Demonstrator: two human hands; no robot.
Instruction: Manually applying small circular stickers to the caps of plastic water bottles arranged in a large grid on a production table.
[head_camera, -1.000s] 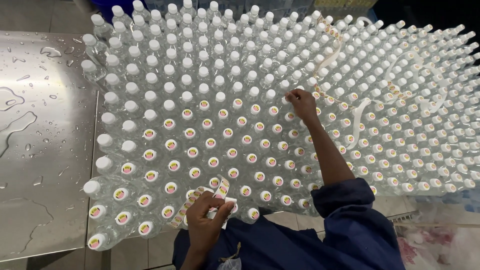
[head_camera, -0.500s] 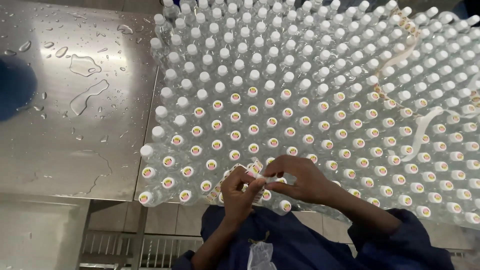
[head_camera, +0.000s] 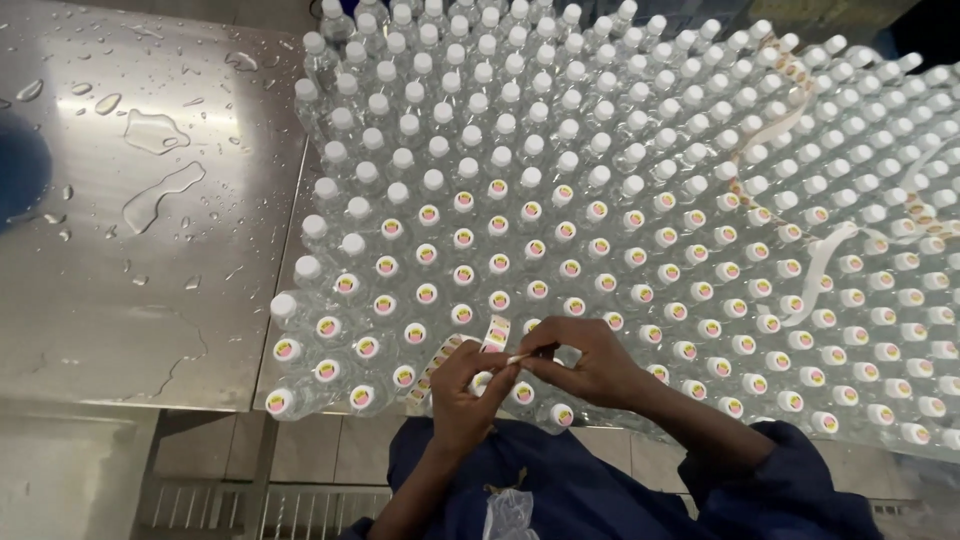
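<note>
Several clear plastic bottles with white caps stand packed together on a steel table; the nearer ones carry round pink-and-yellow stickers on their caps. My left hand grips a strip of round stickers over the nearest rows. My right hand meets it, thumb and finger pinching at the strip's end beside the left fingers. A blue sleeve covers my right forearm.
The wet steel table stretches to the left, with water drops and puddles. A long sticker backing strip lies across the bottle tops at the right. Below the table edge are tiled floor and a metal grate.
One second ago my right hand was stretched out on a cap mid-field; it has come back to the left hand and now pinches the sticker strip. The view has shifted left.
</note>
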